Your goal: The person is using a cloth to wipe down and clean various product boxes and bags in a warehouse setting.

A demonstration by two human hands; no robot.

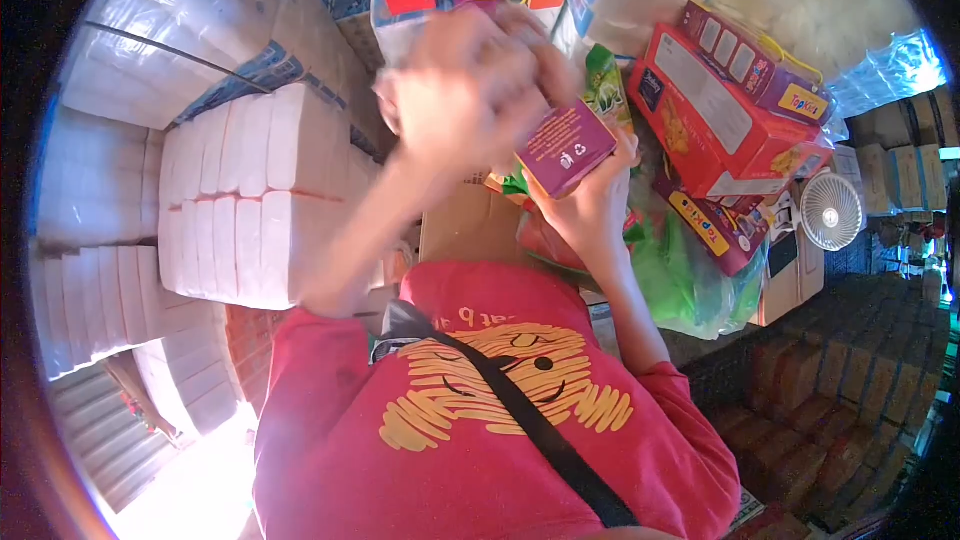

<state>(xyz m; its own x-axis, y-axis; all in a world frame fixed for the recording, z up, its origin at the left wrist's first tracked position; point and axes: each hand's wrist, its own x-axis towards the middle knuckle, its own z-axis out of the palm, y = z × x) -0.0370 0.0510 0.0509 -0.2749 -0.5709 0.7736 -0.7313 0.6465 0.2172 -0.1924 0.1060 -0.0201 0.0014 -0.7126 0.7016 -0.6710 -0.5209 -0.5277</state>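
A small purple carton (571,148) with yellow print and recycling marks is held in my right hand (589,219), in front of my chest. Its fingers wrap the carton's near end and right side. My left hand (469,86) is blurred, its fingers curled over the carton's far left end. Whether that hand grips anything is hidden by the blur. Just beyond the carton stands a green printed packet (606,86). Under my right wrist lies a red packet (551,240), partly covered.
Red biscuit boxes (697,127) and purple TopKids cartons (705,229) are piled at right on a green plastic bag (675,292). Beside them is a small white fan (830,211). Plastic-wrapped white packs (247,195) are stacked at left. An open cardboard surface (457,229) lies below my hands.
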